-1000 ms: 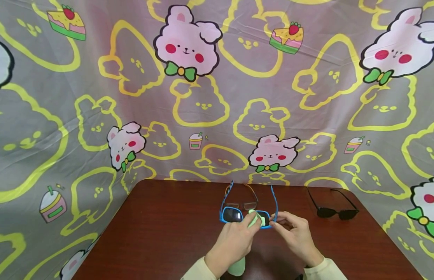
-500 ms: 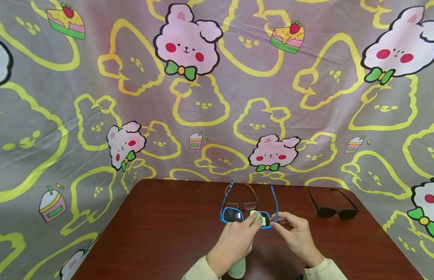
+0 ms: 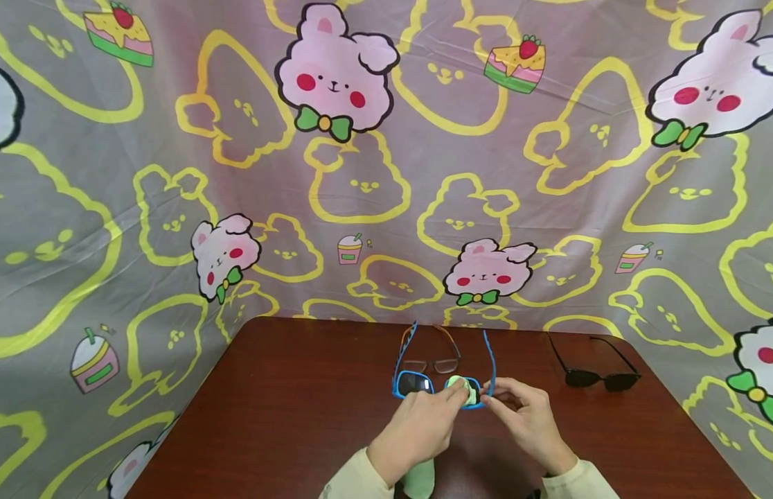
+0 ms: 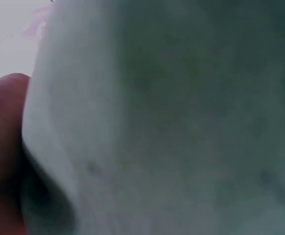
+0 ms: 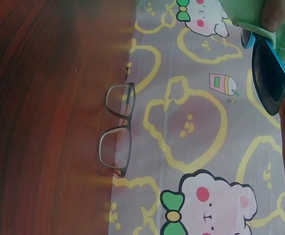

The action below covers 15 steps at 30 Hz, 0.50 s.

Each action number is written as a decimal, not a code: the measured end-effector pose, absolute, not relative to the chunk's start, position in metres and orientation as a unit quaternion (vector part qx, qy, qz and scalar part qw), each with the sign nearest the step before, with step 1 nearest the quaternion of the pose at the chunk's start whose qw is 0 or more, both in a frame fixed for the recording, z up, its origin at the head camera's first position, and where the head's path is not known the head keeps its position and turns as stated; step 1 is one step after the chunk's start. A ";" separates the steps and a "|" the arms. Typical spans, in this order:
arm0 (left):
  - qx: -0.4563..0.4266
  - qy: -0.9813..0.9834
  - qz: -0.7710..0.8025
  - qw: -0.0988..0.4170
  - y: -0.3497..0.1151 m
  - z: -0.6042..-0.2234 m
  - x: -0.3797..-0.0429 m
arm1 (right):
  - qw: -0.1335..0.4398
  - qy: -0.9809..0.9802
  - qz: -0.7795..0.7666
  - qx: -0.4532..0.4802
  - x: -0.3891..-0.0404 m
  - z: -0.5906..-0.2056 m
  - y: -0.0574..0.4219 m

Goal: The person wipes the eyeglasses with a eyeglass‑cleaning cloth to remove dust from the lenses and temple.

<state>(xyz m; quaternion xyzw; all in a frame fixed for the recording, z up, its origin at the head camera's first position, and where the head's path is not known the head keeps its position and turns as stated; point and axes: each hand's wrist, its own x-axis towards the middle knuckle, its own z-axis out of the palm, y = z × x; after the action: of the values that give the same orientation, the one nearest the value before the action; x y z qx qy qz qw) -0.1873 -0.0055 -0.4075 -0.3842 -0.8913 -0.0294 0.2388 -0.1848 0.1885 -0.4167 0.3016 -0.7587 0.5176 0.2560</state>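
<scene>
Blue-framed sunglasses (image 3: 414,382) with dark lenses are held up over the table, temples unfolded and pointing away from me. My right hand (image 3: 526,419) pinches the right end of the frame between thumb and fingers. Against the right-hand lens, my left hand (image 3: 414,430) holds a light green cloth (image 3: 471,391), whose loose end hangs below that hand. The cloth (image 4: 172,117) fills most of the left wrist view, with part of a finger (image 4: 5,132) at its left. In the right wrist view, one dark lens (image 5: 267,78) shows beside the green cloth (image 5: 248,14).
Clear-lens eyeglasses (image 3: 445,366) lie behind the sunglasses, near the back of the brown table (image 3: 287,416). Black sunglasses (image 3: 601,380) lie unfolded at the right. A cartoon-printed curtain (image 3: 361,159) hangs behind and along both sides.
My left fingers and the cloth shift slightly to the right across the lens. The right hand and the blue sunglasses stay almost still.
</scene>
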 end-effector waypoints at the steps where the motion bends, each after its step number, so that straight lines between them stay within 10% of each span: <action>1: -0.385 -0.891 -0.026 0.238 -0.005 -0.407 -0.188 | 0.256 -0.758 0.519 0.301 -0.185 -0.417 0.189; 15: -0.375 -0.888 0.027 0.265 -0.005 -0.407 -0.187 | 0.262 -0.761 0.524 0.279 -0.186 -0.417 0.191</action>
<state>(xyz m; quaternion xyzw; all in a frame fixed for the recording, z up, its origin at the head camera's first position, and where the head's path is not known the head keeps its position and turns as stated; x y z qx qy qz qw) -0.1869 -0.0050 -0.4071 -0.3753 -0.8878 0.0275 0.2650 -0.1857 0.1911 -0.4166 0.2788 -0.7615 0.5235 0.2616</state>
